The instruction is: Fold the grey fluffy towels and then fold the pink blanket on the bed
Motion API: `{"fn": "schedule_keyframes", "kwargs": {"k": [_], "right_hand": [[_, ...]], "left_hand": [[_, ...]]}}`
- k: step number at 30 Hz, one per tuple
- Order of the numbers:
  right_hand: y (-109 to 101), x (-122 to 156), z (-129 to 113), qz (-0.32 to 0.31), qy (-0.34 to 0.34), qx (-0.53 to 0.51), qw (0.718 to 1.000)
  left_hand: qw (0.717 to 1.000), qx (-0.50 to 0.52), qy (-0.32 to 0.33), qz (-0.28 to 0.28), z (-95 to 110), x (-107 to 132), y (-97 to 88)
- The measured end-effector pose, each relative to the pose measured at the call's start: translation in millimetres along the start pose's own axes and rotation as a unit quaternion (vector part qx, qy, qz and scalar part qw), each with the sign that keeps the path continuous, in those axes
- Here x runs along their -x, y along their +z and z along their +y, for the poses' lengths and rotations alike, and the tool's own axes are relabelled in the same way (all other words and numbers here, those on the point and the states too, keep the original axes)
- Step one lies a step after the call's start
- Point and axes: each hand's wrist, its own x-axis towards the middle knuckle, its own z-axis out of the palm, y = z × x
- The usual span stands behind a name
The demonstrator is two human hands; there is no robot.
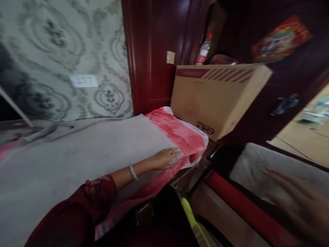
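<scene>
My left hand (164, 159) lies flat with fingers spread at the edge of a grey sheet (110, 137) on the bed, where it meets a pink plush blanket (177, 132). Nothing is in that hand. A bracelet (133, 172) circles the wrist. Blurred by motion, my right hand (295, 195) is at the lower right, over or on a grey fluffy cover (257, 164) on what looks like a seat. Its fingers seem stretched out, and no object shows in it. Whether it touches the cover, I cannot tell.
A large cardboard box (210, 99) stands past the bed's end, with a red-capped plastic bottle (204, 49) at its top. A dark red door (154, 51) is behind. A long yellow strip (191, 216) lies between bed and seat. A door handle (284, 104) is at the right.
</scene>
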Motion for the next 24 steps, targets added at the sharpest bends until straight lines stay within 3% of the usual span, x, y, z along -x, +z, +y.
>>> {"fn": "schedule_keyframes", "kwargs": {"k": [3,6,10,14,16,18,21,24], "right_hand": [[73.8,-9.4,-59.2,-0.153,-0.105,-0.068,0.98],[142.9,-32.7,-105.2,-0.21,-0.11,-0.137,0.962],[227.3,-83.2,-126.5,-0.224,-0.083,-0.192,0.952],[298.7,-138.5,-133.3,-0.244,-0.022,-0.136,0.96],[323.9,-159.4,-138.7,-0.256,0.013,-0.051,0.965],[340.9,-171.5,-144.1,-0.28,0.048,0.025,0.958],[354.4,-173.1,-147.6,-0.317,0.075,0.089,0.941],[360.0,-163.8,-140.6,-0.317,0.061,0.116,0.939]], "left_hand": [[0.991,-0.023,-0.125,0.045,-30.7,93.0,-23.6],[0.958,-0.089,-0.26,0.076,-52.7,185.3,-51.8],[0.87,-0.173,-0.455,0.081,-57.6,300.0,-82.3],[0.761,-0.218,-0.608,0.06,-41.3,391.9,-83.7],[0.721,-0.226,-0.652,0.062,-33.2,423.4,-74.2],[0.703,-0.23,-0.669,0.077,-27.2,443.4,-63.9],[0.689,-0.232,-0.682,0.085,-19.9,456.3,-57.2],[0.642,-0.237,-0.725,0.074,-9.9,464.1,-62.7]]}}
